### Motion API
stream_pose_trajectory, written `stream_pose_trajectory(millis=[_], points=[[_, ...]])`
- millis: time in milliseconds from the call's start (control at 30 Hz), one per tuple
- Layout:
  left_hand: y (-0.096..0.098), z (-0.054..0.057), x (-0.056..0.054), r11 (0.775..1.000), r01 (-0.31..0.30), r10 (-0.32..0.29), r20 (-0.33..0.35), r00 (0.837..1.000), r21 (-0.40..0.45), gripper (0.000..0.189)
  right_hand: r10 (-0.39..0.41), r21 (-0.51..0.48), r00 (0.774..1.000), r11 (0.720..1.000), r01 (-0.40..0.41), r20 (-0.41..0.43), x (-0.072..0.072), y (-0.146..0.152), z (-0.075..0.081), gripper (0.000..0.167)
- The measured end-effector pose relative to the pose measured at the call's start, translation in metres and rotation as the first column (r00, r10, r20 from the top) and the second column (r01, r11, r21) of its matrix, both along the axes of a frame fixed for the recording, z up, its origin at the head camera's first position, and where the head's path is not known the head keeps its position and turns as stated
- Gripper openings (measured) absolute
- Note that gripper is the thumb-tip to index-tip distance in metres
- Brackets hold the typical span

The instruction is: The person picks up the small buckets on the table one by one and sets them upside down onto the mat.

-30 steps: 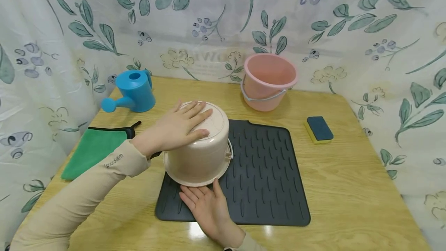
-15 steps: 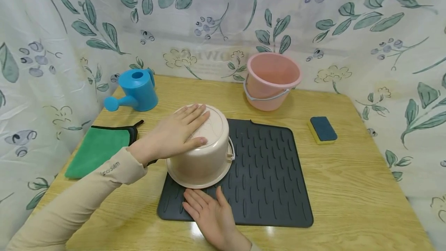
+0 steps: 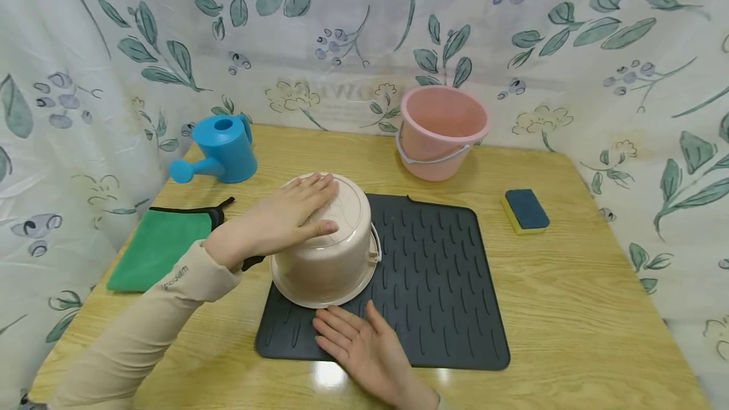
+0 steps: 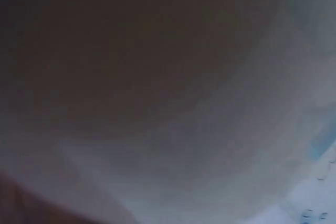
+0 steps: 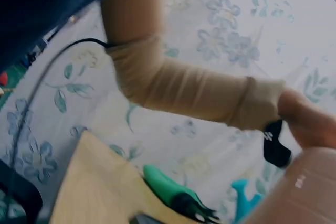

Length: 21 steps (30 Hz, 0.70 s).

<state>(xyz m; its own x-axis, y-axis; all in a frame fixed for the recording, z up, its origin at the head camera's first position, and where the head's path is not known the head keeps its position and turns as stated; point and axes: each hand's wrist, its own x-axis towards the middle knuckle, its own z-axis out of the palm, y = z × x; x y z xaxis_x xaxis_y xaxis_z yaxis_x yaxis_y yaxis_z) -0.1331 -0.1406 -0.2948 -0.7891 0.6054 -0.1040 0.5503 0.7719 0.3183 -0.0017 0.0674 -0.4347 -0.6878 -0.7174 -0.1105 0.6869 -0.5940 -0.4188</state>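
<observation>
A beige bucket (image 3: 321, 274) sits upside down at the left part of a black mat (image 3: 438, 271) on the tabletop (image 3: 581, 302), with the left hand (image 3: 279, 220) laid flat across its upturned base. The right hand (image 3: 367, 347) is palm up with straight fingers just beside the rim, and both hands grasp nothing. Behind them stand a blue watering can (image 3: 224, 147) and a pink bucket (image 3: 429, 160), with a sponge (image 3: 525, 211) to the right.

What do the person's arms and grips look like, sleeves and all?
The left grip and right grip are gloveless. The left sleeve is beige, with dark lettering near its cuff; beside that, a black wrist piece bears white marks. A thin dark cable meets the sleeve's upper end. Little of the right forearm shows.
</observation>
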Motion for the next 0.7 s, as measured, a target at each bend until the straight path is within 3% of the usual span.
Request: stream_pose_trajectory(millis=[100,200,367,500,567,633,700], points=[[-0.001,0.004,0.001,0.993,-0.056,0.047,0.092,0.995,0.107,0.075,-0.017,0.047,1.0,0.999,0.017,0.004,-0.008,0.019,-0.001,0.072],[-0.004,0.008,0.007,0.98,-0.117,0.095,0.144,0.985,0.159,0.074,-0.062,0.087,0.998,0.994,0.062,0.0,-0.016,0.036,-0.003,0.072],[0.0,0.013,0.028,0.976,-0.153,0.139,0.095,0.986,0.157,0.074,-0.147,0.123,0.989,0.982,0.145,0.0,-0.03,0.064,-0.003,0.072],[0.015,0.01,0.049,0.961,-0.105,0.112,-0.011,0.994,0.256,0.07,-0.235,0.158,0.972,0.959,0.235,-0.023,-0.045,0.086,0.002,0.072],[0.028,0.006,0.058,0.942,-0.045,0.068,-0.057,0.996,0.334,0.069,-0.268,0.193,0.96,0.94,0.28,-0.086,-0.056,0.097,0.006,0.072],[0.045,0.0,0.065,0.909,0.016,0.02,-0.082,0.996,0.418,0.069,-0.289,0.251,0.941,0.911,0.327,-0.178,-0.067,0.107,0.013,0.073],[0.063,-0.008,0.068,0.861,0.058,-0.025,-0.071,0.997,0.506,0.071,-0.296,0.315,0.913,0.87,0.379,-0.28,-0.079,0.117,0.019,0.073]])
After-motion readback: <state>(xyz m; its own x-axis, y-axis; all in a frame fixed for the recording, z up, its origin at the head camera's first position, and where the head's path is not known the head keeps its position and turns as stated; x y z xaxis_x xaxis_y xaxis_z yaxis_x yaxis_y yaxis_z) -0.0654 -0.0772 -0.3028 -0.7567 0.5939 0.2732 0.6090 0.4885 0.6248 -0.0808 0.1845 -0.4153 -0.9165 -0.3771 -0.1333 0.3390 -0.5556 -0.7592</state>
